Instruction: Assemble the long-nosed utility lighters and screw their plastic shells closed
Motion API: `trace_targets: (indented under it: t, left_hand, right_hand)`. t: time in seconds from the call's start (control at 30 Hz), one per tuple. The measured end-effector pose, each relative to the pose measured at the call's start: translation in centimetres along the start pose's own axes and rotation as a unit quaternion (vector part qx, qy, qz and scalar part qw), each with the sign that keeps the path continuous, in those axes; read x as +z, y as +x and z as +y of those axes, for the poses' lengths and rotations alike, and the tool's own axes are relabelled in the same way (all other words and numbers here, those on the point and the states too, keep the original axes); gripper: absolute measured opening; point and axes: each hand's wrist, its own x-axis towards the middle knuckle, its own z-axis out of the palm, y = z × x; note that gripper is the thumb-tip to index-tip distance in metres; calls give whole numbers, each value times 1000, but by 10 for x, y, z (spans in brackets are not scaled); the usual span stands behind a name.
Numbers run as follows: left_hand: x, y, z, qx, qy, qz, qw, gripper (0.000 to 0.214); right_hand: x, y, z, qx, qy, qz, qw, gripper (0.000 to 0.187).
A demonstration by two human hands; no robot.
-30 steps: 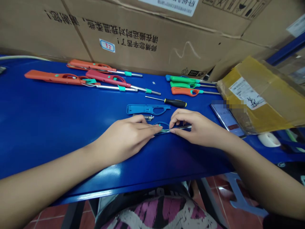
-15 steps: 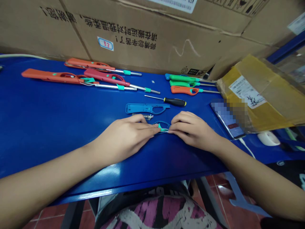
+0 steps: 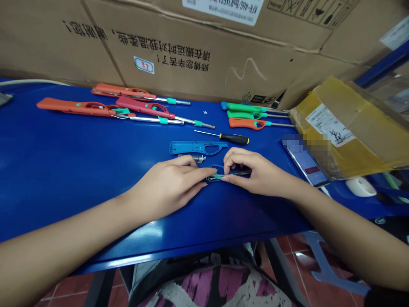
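Between my hands lies an opened blue stick lighter (image 3: 216, 166), its loop-shaped guard partly covered by fingers. My left hand (image 3: 171, 185) presses fingers and thumb on its handle side. The thumb and forefinger of my right hand (image 3: 255, 172) pinch at the green trigger piece (image 3: 217, 175) and thin pale wires; exactly what they grip is partly hidden. A dark metal tube (image 3: 242, 172) shows under my right hand. Just behind, the other blue shell half (image 3: 191, 148) rests with its inside up, and a clear fuel tank (image 3: 200, 159) sits beside my left fingers.
A black-and-yellow screwdriver (image 3: 234, 138) lies behind the shell half. Orange and red lighters (image 3: 64, 105) lie back left; green and orange ones (image 3: 244, 123) back right. A phone (image 3: 303, 162) leans by a yellow-taped box (image 3: 358, 128). Tiny screws (image 3: 205, 112) and a large carton (image 3: 179, 25) are behind.
My right hand has opened its curl and shifted slightly left, now pinching with thumb and forefinger; the dark tube shows beneath it. The view has tilted slightly upward.
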Motion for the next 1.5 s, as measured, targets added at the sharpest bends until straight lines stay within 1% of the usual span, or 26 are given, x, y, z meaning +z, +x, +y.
trace_targets:
  t: [0.07, 0.13, 0.2, 0.27, 0.33, 0.4, 0.47, 0.57, 0.67, 0.73, 0.8, 0.87, 0.9, 1.0, 1.07, 1.13, 1.27, 1.37, 1.5]
  left_hand:
    - [0, 0, 1, -3, -1, -2, 1000, 30]
    - [0, 1, 1, -9, -5, -4, 1000, 31]
    - [0, 1, 0, -11, -8, -5, 1000, 32]
    - [0, 0, 0, -7, -5, -4, 1000, 32]
    - [0, 0, 0, -2, 2, -2, 1000, 32]
    - [0, 0, 0, 1, 8, 1, 1000, 32]
    - [0, 0, 0, 1, 6, 1, 1000, 32]
    - [1, -1, -1, -14, -18, 1, 1000, 32]
    - [-1, -2, -3, -24, -72, -10, 997, 34]
    - [-6, -1, -5, -32, -107, -13, 994, 36]
    - [-13, 2, -7, -57, -115, 5, 992, 34]
    - [-19, 5, -11, -88, -81, 23, 993, 23]
    - [-21, 6, -13, -101, -53, 21, 993, 18]
    - [-22, 8, -22, -146, 15, -14, 989, 17]
    - [-19, 7, -27, -172, 18, -33, 984, 18]
    - [-15, 6, -31, -185, 2, -40, 982, 17]
    - [-13, 5, -32, -184, -2, -48, 982, 15]
    - [-14, 6, -29, -177, 18, -52, 983, 14]
    - [-17, 6, -20, -173, 13, -38, 984, 13]
  right_hand:
    - [-7, 7, -1, 14, 1, -50, 999, 8]
    - [-12, 12, 0, 35, -9, -86, 996, 9]
    - [-14, 16, 2, 75, 5, -98, 992, 12]
    - [-13, 18, 6, 120, 44, -96, 987, 20]
    - [-13, 20, 7, 146, 68, -101, 982, 28]
    - [-14, 21, 4, 143, 53, -121, 981, 24]
    - [-16, 22, -2, 114, 12, -135, 984, 17]
    - [-17, 23, -13, 38, -46, -113, 992, 20]
    - [-10, 23, -18, -21, -49, -97, 994, 16]
    - [-4, 22, -16, -32, -38, -95, 994, 16]
    - [1, 21, -11, -37, -44, -77, 995, 16]
    - [4, 18, -8, -48, -54, -60, 996, 14]
    - [4, 17, -7, -52, -59, -57, 995, 12]
    - [4, 13, -6, -50, -74, -67, 994, 8]
    - [3, 11, -8, -37, -85, -65, 994, 13]
    - [4, 10, -9, -24, -94, -53, 994, 18]
    - [9, 11, -13, -3, -105, -33, 994, 15]
    - [13, 11, -14, 29, -97, -2, 995, 14]
    - [16, 12, -12, 42, -77, 28, 996, 4]
